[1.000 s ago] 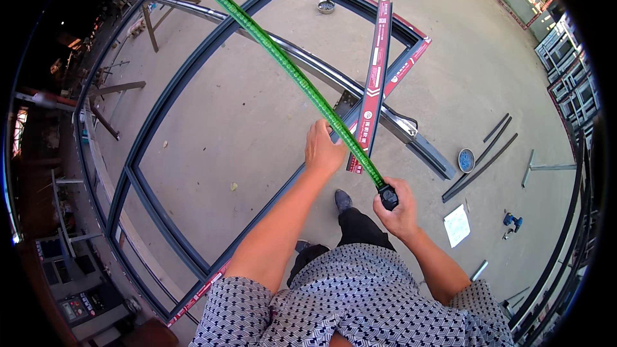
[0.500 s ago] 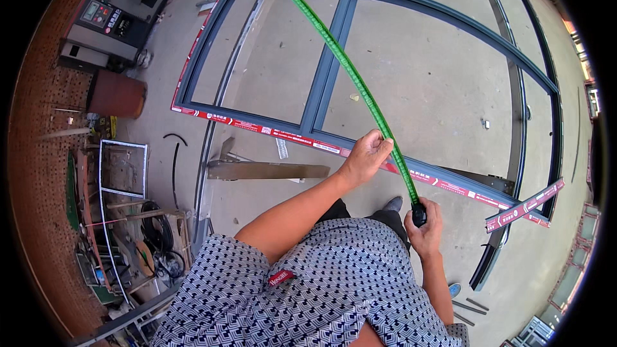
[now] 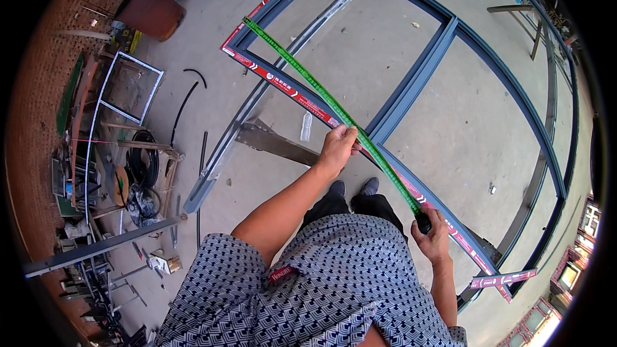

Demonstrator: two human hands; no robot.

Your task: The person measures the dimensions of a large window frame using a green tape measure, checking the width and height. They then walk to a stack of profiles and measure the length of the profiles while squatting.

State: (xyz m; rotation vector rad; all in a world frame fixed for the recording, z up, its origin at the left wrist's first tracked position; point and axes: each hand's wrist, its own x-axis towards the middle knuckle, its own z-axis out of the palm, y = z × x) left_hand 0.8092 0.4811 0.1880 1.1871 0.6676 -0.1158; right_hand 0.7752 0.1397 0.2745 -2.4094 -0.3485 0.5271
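Note:
A tape measure with a green blade (image 3: 307, 76) and a black case (image 3: 423, 222) stretches diagonally over the near side of a large grey metal frame (image 3: 409, 88). Red-and-white film covers this frame's outer edge, and a divider crosses its inside. Around the case my right hand (image 3: 434, 240) is closed, close to the near rail. My left hand (image 3: 336, 153) pinches the blade partway along, beside the rail near the divider. The blade's free end lies by the frame's left corner; whether it hooks there is too small to tell.
Supports carry the frame above a concrete floor; a metal bar (image 3: 222, 154) runs beneath its left part. A short film-covered piece (image 3: 503, 279) crosses the right corner. Left stand a small white-edged frame (image 3: 132, 90), black coiled hose (image 3: 143, 166) and a rusty bin (image 3: 152, 11).
The view has turned, and the blade's far end now shows at the frame's left corner. Both hands keep their grip, and the blade lies straighter and closer to the near rail.

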